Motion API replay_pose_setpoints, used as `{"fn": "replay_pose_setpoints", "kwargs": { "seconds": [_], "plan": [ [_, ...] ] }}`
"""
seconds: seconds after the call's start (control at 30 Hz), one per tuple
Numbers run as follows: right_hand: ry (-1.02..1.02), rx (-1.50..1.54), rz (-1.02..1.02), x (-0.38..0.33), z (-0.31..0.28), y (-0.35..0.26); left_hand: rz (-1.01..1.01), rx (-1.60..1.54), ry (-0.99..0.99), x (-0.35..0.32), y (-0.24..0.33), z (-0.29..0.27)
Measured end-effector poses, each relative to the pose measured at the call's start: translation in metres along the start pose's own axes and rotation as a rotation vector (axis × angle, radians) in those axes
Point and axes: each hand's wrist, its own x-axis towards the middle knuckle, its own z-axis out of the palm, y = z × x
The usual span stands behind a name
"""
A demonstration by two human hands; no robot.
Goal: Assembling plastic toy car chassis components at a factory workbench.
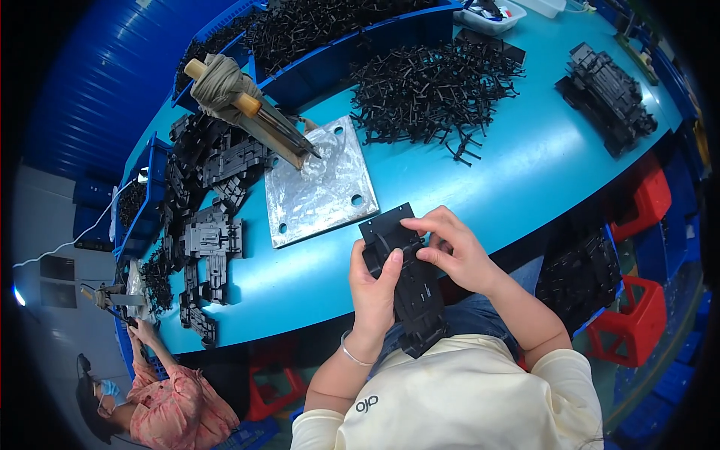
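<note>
My left hand (375, 289) grips a long black moulded plastic tray-like part (420, 300) along its left side, thumb across its top face. The part is tilted over my lap at the table's near edge. At its far right end my right hand (461, 255) has its fingers bent, with the index fingertip on the part's surface and the thumb at its side edge. Whether a small piece sits between those fingers is hidden. Just beyond the part lies a square silver metal plate (322, 191) with holes near its corners.
A cloth-wrapped tool (225, 90) with a pointed tip leans over the plate. Small black pieces form a pile (427, 94) before a full blue bin (352, 56). Black moulded parts (214, 236) lie left, more (607, 101) right. A co-worker (172, 397) sits left; red stools (626, 322) stand right.
</note>
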Motion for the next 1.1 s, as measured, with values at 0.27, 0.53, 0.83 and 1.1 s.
{"fn": "replay_pose_setpoints", "kwargs": {
  "seconds": [0.27,0.53,0.83,1.1],
  "plan": [
    [0.08,0.026,-0.034,-0.001,0.001,-0.005,0.046,0.104,-0.025,-0.003,0.005,0.003],
    [-0.007,0.083,-0.044,-0.002,-0.002,0.003,0.032,0.101,-0.069,-0.001,0.005,0.0],
    [0.0,0.038,-0.036,-0.003,0.001,0.003,0.071,0.166,-0.084,-0.004,0.007,-0.003],
    [0.083,-0.094,-0.081,-0.004,0.009,0.004,0.064,0.176,-0.058,-0.005,0.004,-0.003]
  ]
}}
